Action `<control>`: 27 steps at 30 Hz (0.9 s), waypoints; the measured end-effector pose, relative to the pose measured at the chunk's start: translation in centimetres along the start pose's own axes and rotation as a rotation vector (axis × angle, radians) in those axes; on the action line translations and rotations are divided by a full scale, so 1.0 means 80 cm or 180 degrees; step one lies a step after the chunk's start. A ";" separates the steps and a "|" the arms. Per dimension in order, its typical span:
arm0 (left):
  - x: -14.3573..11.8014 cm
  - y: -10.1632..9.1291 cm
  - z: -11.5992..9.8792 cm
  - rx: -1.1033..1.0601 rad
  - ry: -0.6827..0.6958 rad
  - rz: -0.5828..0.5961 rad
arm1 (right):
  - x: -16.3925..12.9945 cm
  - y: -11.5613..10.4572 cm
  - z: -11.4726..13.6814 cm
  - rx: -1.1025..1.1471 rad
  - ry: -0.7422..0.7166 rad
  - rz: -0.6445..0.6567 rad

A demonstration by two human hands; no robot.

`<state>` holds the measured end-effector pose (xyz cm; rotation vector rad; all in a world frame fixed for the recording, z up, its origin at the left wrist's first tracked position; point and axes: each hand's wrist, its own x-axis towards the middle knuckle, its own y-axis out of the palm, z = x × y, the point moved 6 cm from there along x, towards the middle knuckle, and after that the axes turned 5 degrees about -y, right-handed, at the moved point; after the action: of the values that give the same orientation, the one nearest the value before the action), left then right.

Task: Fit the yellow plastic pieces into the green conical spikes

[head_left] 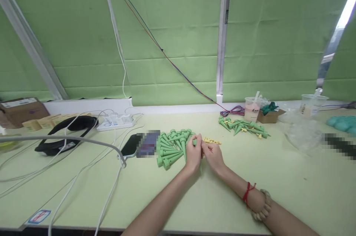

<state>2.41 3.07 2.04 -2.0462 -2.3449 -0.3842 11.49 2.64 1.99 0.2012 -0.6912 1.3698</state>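
**Hidden, blurred, cut off**

The left hand [193, 152] and right hand [213, 154] meet over a small green piece [194, 142]; the fingers cover most of it, so its shape cannot be told. A blurred patch [148, 143] hides part of the phone [131, 145]. A second blurred strip [340, 146] masks something near the right edge. The teal things [343, 123] and the box [20, 110] are cut off by the edges. The cup [252, 109] label is too small to read.

A small green spike part [194, 142] is pinched between the fingertips of the left hand [194, 153] and the right hand [213, 154], just above the tabletop [178, 195]. Its body is mostly hidden by the fingers. It sits between a pile of green spikes [172, 147] and a scatter of small yellow pieces [211, 141].
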 end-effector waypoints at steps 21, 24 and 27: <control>0.009 0.020 0.020 -0.0188 -0.1051 0.0895 | 0.007 -0.020 0.016 -0.1265 -0.1578 -0.0153; 0.005 0.023 0.020 0.0060 -0.1321 0.1360 | 0.004 -0.024 0.021 -0.1654 -0.2122 -0.0240; 0.004 0.025 0.016 0.0159 -0.1300 0.1489 | 0.004 -0.025 0.022 -0.1601 -0.2128 -0.0153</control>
<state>4.48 3.89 1.24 -2.7530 -1.9030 0.1127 12.78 1.55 4.05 0.2709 -1.5516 1.0311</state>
